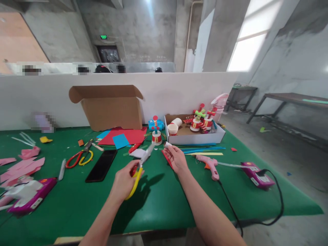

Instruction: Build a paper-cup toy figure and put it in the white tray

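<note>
My left hand (124, 181) is closed on a pair of scissors (145, 157) with one yellow and one red handle; the blades point up and to the right, slightly blurred. My right hand (176, 159) pinches a small white rolled piece (167, 145) with a brownish end, a little right of the blade tips. Beneath the right hand lies a red strip (166, 158), partly hidden by it. Just beyond both hands stands a paper-cup figure (156, 137) with a red round head and spring-like arms. A pale folded paper (138, 153) lies behind the blades.
A white box (197, 138) holds cups and several paper figures. Right lie blue strips (202, 149), a pink glue gun (211, 165) and a corded purple power strip (257, 176). Left are a black phone (101, 166), other scissors (80, 157) and pink paper (23, 169). A brown carton (111, 112) stands behind.
</note>
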Demonstrator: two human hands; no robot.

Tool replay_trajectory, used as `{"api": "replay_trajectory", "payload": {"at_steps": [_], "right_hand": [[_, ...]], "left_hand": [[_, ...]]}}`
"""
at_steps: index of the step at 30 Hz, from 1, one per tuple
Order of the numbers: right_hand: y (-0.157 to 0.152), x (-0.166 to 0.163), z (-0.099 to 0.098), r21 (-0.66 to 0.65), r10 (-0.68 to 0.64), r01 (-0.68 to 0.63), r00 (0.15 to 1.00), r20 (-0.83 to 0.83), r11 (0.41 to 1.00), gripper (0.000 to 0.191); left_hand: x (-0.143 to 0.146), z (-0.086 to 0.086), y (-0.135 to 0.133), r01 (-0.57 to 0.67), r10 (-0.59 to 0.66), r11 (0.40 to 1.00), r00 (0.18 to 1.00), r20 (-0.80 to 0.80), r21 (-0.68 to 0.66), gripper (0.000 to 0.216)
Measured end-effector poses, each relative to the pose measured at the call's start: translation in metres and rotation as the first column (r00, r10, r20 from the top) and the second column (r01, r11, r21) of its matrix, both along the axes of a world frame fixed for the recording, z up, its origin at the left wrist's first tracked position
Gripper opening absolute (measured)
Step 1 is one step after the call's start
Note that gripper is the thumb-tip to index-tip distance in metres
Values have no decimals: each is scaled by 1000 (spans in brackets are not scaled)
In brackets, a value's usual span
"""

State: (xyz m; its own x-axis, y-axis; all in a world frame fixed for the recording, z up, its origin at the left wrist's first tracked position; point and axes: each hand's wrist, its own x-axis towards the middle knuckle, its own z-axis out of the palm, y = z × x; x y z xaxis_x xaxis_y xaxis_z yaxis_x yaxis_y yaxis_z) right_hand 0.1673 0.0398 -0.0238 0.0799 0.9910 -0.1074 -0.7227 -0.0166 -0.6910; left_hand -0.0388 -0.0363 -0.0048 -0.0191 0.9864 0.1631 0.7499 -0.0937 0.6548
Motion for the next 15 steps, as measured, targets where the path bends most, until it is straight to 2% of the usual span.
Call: {"api": "replay_trajectory", "payload": {"at_steps": [3,6,12,15], "right_hand": [[1,6,3,33,-49,49,999,2,998,26],[2,11,7,74,-71,68,997,36,995,27],[6,18,8,103,-164,157,985,60,982,18],[5,17,7,102,-152,148,988,33,984,14]], "left_hand": [[28,6,20,229,-229,973,965,-129,-12,39],[44,6,34,359,-354,933,916,-191,-8,41],[52,1,40,345,-343,938,898,-276,-44,37],[54,0,36,330,-337,941,889,-311,-77,37]]}}
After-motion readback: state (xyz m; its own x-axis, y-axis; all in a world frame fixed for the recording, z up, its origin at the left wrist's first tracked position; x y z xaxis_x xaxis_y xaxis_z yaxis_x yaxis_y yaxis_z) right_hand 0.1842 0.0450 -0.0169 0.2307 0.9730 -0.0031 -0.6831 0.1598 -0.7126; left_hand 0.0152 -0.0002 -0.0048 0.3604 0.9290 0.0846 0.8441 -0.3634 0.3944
